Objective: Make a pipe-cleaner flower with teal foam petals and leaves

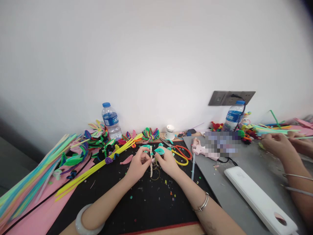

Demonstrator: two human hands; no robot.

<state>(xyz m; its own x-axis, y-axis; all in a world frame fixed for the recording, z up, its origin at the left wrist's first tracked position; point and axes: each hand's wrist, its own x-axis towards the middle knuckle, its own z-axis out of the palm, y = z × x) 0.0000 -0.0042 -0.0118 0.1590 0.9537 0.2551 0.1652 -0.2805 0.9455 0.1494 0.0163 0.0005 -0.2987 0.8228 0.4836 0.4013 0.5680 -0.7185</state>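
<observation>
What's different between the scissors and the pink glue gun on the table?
The scissors have one yellow and one orange-red handle loop; the glue gun is pale pink. The scissors lie on the black mat, while the glue gun lies on the gray surface. A pale blue stick extends from the glue gun; the scissors have none. Both lie unheld.
</observation>
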